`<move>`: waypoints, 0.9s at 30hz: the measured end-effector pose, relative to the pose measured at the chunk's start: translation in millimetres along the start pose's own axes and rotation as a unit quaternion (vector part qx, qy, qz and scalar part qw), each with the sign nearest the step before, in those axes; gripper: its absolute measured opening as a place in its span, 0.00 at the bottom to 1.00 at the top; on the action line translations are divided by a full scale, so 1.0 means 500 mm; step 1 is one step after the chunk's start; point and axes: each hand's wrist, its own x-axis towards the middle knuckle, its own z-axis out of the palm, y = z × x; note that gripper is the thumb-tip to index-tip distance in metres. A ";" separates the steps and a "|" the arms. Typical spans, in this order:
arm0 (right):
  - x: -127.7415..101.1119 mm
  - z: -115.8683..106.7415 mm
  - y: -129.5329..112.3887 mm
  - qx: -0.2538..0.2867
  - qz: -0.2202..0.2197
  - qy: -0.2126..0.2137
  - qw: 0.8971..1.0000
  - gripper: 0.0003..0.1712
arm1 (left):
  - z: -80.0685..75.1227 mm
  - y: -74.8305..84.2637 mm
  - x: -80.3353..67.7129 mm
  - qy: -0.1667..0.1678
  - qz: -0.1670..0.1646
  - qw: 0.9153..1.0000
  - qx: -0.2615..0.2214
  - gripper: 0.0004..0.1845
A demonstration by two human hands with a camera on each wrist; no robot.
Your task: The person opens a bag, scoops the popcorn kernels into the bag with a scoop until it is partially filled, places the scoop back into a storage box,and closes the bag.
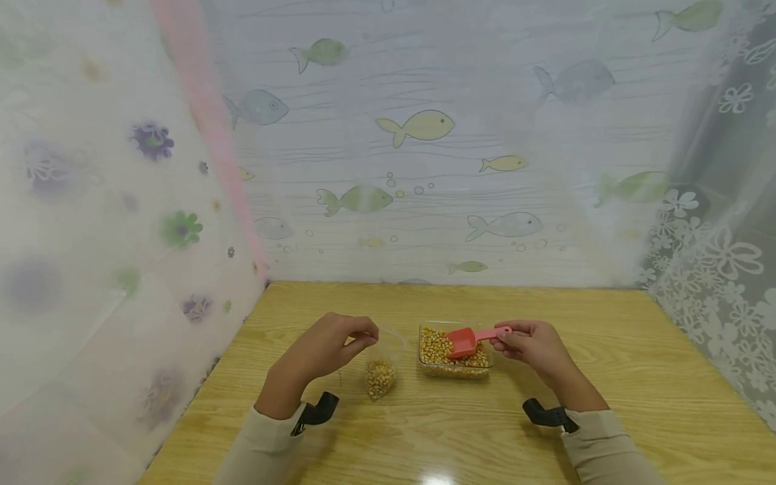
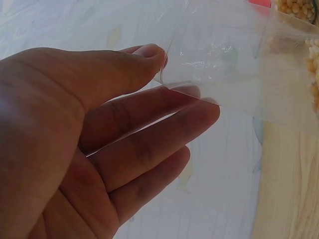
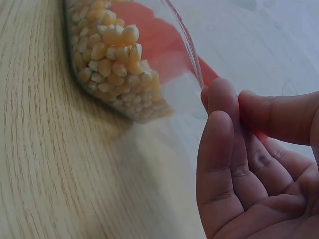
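My left hand (image 1: 330, 345) pinches the top edge of a clear plastic bag (image 2: 219, 59) between thumb and fingers. Corn kernels (image 1: 380, 378) fill the bag's lower part, which hangs down by the table. In the right hand (image 1: 536, 350) is the handle of a red scoop (image 1: 463, 342), gripped between thumb and fingertips. The scoop's head lies among the kernels in a clear rectangular container (image 1: 455, 367), just right of the bag. Seen from the right wrist, the scoop (image 3: 154, 45) shows through the container's wall, beside heaped corn kernels (image 3: 107, 55).
A wooden table (image 1: 424, 438) lies under everything. Behind it hangs a curtain (image 1: 418, 162) printed with fish; a flowered curtain (image 1: 109, 269) runs along the left and another sheer one (image 1: 721, 283) along the right. A black wrist mount (image 1: 318, 409) sits on the left sleeve.
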 end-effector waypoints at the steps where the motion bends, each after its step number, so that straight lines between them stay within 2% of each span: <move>1: 0.000 -0.001 0.002 0.003 0.001 0.000 1.000 0.28 | 0.000 0.000 0.000 0.000 0.000 1.000 -0.001 0.05; 10: 0.003 -0.001 0.006 0.007 -0.012 -0.005 1.000 0.29 | 0.001 -0.001 0.001 0.002 0.003 1.000 -0.001 0.05; 27: -0.001 0.029 -0.007 -0.030 -0.016 0.001 0.999 0.27 | 0.001 0.002 0.002 0.002 0.002 1.000 -0.006 0.05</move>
